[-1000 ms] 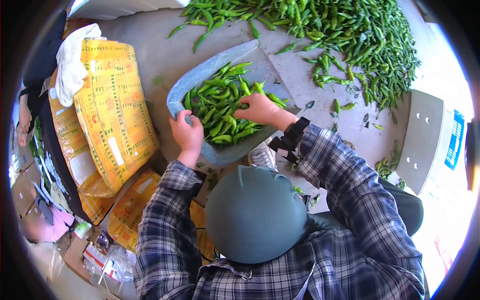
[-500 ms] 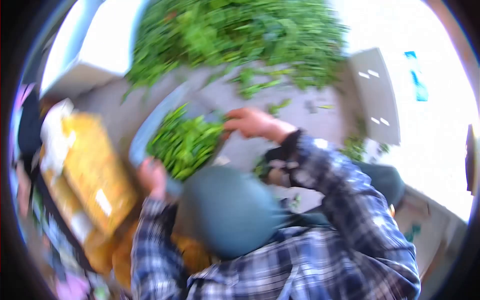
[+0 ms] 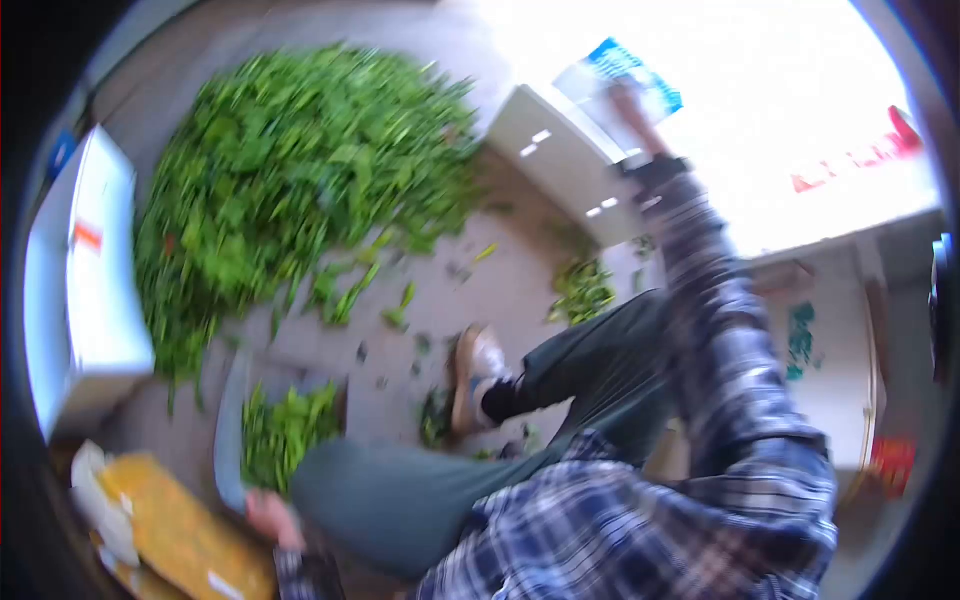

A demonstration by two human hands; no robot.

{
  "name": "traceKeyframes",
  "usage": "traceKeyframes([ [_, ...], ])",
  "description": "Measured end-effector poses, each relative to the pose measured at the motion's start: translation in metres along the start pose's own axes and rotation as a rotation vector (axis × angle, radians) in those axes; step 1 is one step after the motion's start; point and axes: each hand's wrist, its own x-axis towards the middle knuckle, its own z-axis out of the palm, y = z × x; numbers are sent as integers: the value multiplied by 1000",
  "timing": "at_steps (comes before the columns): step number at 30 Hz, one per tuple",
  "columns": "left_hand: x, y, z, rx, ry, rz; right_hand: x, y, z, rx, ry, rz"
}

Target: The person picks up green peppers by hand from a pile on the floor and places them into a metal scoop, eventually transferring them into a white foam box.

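We have the pan (image 3: 228, 440) at the floor's (image 3: 400, 345) near L edge, btwn our knee (image 3: 400, 500) and the yellow carton (image 3: 190, 520); its long wall, on the L side, runs up from our L hand (image 3: 270, 516) twd the big pile (image 3: 320, 150); the knee hides the pan's near R part, so we can't tell exactly where its mouth points; green peppers (image 3: 285, 430) fill what we see of it, too blurred to say which way their tips lie.

Our L hand is closed on the pan's near rim; our R hand (image 3: 628, 105) is stretched out far R, in front of a blue-print sheet (image 3: 640, 78) beyond the floor's R edge; blur, so we can't tell if it's holding anything or how wide it is.

Pile covers the floor's far L part, w/ loose bits twd the middle; white box (image 3: 105, 260) stands along the floor's L edge, slotted panel (image 3: 565, 165) along the R; cloth (image 3: 95, 500) lies over the carton's L end.
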Motion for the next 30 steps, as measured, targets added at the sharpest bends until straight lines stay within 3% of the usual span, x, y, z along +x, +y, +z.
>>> traceKeyframes([
  [1,-6,23,-5,28,19,-28,9,20,14,-180,-59,116],
  [2,-6,40,-11,350,46,-61,19,40,28,-355,-137,219],
  [3,0,11,-9,423,103,10,21,-8,6,-410,-116,269],
  [4,-1,10,-9,479,143,9,22,-17,31,-192,-18,81],
  [5,-6,20,-8,524,180,22,14,-61,35,126,-3,17],
  [6,-7,25,-8,548,184,-29,0,-93,63,473,-448,174],
  [7,-8,27,-7,563,182,-79,-23,-166,53,288,-378,4],
  [9,-11,30,-8,574,172,-60,-78,-246,100,246,-735,-227],
  [10,-11,30,-7,547,182,-40,-111,-288,111,205,-893,-233],
  [11,-12,30,-7,520,196,-22,-147,-316,139,205,-889,-435],
  [12,-11,31,-7,525,206,-35,-164,-340,137,345,-927,-257],
  [14,-13,31,-7,503,207,-13,-201,-363,152,500,-819,-154],
  [18,-12,25,-9,516,187,3,-214,-373,166,487,-924,-163],
  [21,-14,28,-8,491,183,-13,-188,-355,167,339,-898,-46],
  [27,-15,38,-9,463,195,-14,-190,-329,200,215,-935,-277],
  [30,-19,34,-9,448,194,3,-162,-377,152,497,-1076,-238],
])
